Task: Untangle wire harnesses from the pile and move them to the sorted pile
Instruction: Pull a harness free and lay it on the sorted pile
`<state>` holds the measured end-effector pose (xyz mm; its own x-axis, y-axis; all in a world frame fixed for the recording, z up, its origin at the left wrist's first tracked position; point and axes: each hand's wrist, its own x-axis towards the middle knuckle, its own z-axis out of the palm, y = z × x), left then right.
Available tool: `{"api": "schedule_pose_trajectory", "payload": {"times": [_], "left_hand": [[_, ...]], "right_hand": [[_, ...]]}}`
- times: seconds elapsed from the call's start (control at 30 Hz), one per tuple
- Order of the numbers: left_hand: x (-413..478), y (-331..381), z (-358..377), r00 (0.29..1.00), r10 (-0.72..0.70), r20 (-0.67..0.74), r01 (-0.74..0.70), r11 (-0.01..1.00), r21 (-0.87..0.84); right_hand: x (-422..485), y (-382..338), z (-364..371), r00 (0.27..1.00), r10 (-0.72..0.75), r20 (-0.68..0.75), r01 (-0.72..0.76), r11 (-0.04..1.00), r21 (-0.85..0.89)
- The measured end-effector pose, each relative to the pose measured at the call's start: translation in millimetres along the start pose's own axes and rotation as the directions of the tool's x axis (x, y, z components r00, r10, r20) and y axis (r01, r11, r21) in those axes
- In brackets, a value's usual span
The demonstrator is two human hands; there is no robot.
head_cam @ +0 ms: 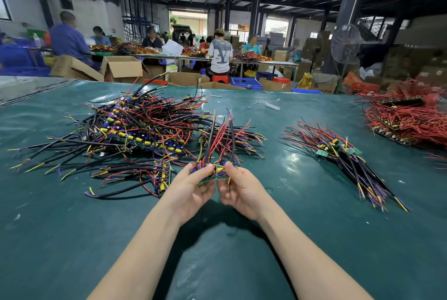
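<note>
Table cover: a dark green sheet (pixel 72 227) is spread over the near bench.
Paper strip: a white strip (pixel 272 105) is laid on the sheet, far and right of centre.
Fan: a pedestal fan (pixel 346 43) is stood at the far right.
Boxes: open cardboard boxes (pixel 123 66) are set beyond the bench's far edge.
Crate: a blue crate (pixel 246 83) is placed among them.
Workers: a person in a white shirt (pixel 220 54) is seated on a red stool (pixel 219 79) at the far tables (pixel 193 58).

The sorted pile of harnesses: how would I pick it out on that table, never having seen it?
On the green table, look right of the middle. The sorted pile lies there, between the big tangled heap on the left and the mostly red pile at the far right. Only its wires all run the same way.
</note>
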<state>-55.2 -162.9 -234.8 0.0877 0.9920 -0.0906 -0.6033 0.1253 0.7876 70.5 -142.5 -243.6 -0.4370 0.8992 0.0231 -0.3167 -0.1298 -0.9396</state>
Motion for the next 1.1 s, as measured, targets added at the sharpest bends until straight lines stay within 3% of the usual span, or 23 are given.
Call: {"api": "schedule_pose_trajectory", "payload": {"times": [0.13,0.27,0.4,0.5,0.57,0.6,0.67,0.77,0.8,0.87,0.93,1.1], "left_hand": [[-2,-1,4,0.997,-0.076,0.007,0.076,0.978,-0.193],[-3,0,9,0.981,-0.196,-0.002,0.190,0.952,-0.239],[-5,4,8,0.978,-0.200,0.062,0.209,0.940,-0.270],[-5,6,6,0.992,-0.091,0.087,0.100,0.990,-0.099],[-1,7,6,0.997,0.082,0.002,-0.081,0.977,0.198],[0,8,7,0.990,0.138,-0.040,-0.120,0.943,0.310],[-1,11,4,0.992,0.120,-0.033,-0.104,0.946,0.307],[-8,17,1,0.983,-0.178,0.034,0.178,0.984,0.004],[-9,18,-1,0.975,-0.219,0.030,0.220,0.975,-0.038],[-6,15,-4,0.985,-0.169,-0.019,0.169,0.985,0.023],[-5,14,-2,0.996,-0.089,-0.030,0.091,0.993,0.078],[-6,15,-3,0.999,-0.019,0.039,0.011,0.983,0.184]], "right_hand": [[-1,-1,2,0.996,-0.046,0.073,0.039,0.994,0.101],[-2,-3,-3,0.997,-0.037,0.074,0.034,0.998,0.052],[-4,-4,-1,0.993,-0.032,0.113,0.017,0.990,0.137],[-3,-7,2,0.995,0.000,0.095,-0.017,0.985,0.173],[-1,-8,-1,0.999,0.038,0.006,-0.039,0.981,0.188],[0,-8,-4,0.998,0.043,-0.043,-0.036,0.988,0.152],[2,-8,-6,0.994,-0.011,-0.108,0.010,1.000,-0.009],[2,-10,-8,0.989,-0.110,-0.102,0.086,0.974,-0.212],[1,-9,-11,0.987,-0.125,-0.097,0.087,0.943,-0.321],[0,-6,-15,0.986,-0.153,-0.066,0.081,0.785,-0.614],[1,0,-16,0.975,-0.212,-0.061,0.081,0.604,-0.793],[9,8,-10,0.896,-0.387,-0.218,0.111,0.671,-0.733]]}}
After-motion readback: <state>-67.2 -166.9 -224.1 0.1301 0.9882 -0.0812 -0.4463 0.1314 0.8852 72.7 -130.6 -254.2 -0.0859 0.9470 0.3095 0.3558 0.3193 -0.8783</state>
